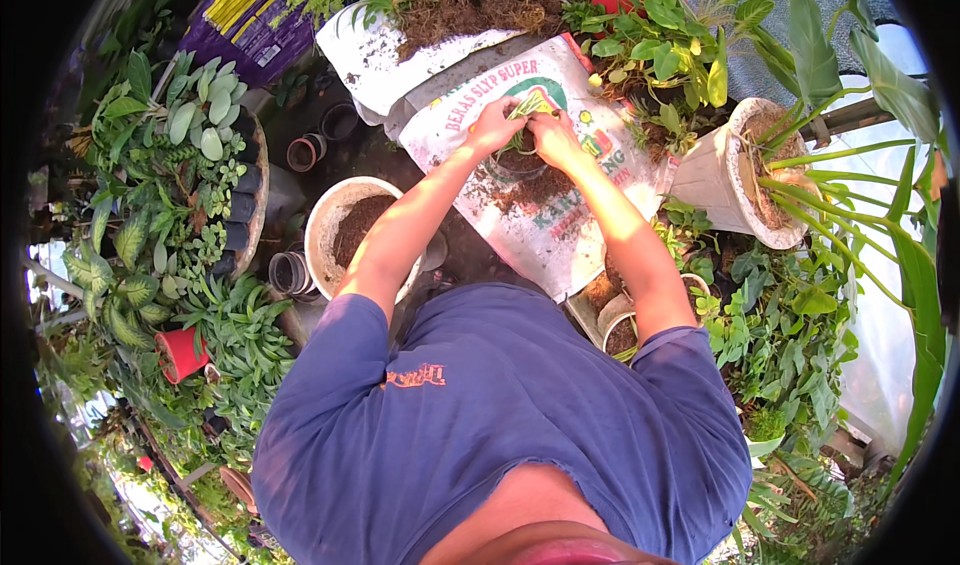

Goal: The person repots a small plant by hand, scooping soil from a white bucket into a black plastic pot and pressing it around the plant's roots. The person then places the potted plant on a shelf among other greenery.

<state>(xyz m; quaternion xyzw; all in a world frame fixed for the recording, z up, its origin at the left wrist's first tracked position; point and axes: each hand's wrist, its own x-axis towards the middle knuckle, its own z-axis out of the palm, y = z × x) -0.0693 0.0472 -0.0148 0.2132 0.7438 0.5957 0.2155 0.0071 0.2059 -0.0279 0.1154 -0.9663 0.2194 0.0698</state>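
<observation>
A small plant (534,102) with yellow-green striped leaves stands between my two hands. My left hand (491,126) has its fingers bent in against the plant from the left. From the right, my right hand (554,139) closes its fingers round the plant's base; the exact fingertip contact is partly hidden. Just below them is a small pot (518,170), its rim partly covered by the hands. Loose dark soil (548,191) lies scattered beside this pot on a white printed sack (560,255) spread flat under the work.
A large pale pot (317,240) holding soil stands by my left forearm. Another white pot (716,180) lies tilted at right, with long stems. Ferns with a bare root mass (475,20) sit at the far side. Small empty pots (303,153) and dense foliage (150,295) fill the left.
</observation>
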